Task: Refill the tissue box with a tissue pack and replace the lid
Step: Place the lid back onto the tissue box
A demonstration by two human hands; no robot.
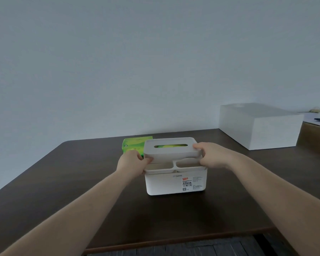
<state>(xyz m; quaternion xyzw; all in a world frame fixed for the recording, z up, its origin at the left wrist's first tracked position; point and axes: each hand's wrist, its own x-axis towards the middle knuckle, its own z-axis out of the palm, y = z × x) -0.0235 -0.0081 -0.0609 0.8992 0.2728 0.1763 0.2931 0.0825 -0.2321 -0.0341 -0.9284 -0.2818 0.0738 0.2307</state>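
On dark table (63,182), centre: L hand (131,161) & R hand (211,156) fingers clamped on lid (171,152) ends, raised above tissue box (174,183); green tissue pack (132,145) just behind; lift level, avoid snagging rim.

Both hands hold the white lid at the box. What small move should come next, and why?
Probably lift the lid clear and set it aside. The left hand and right hand grip its ends, while the green tissue pack lies on the table behind the box.
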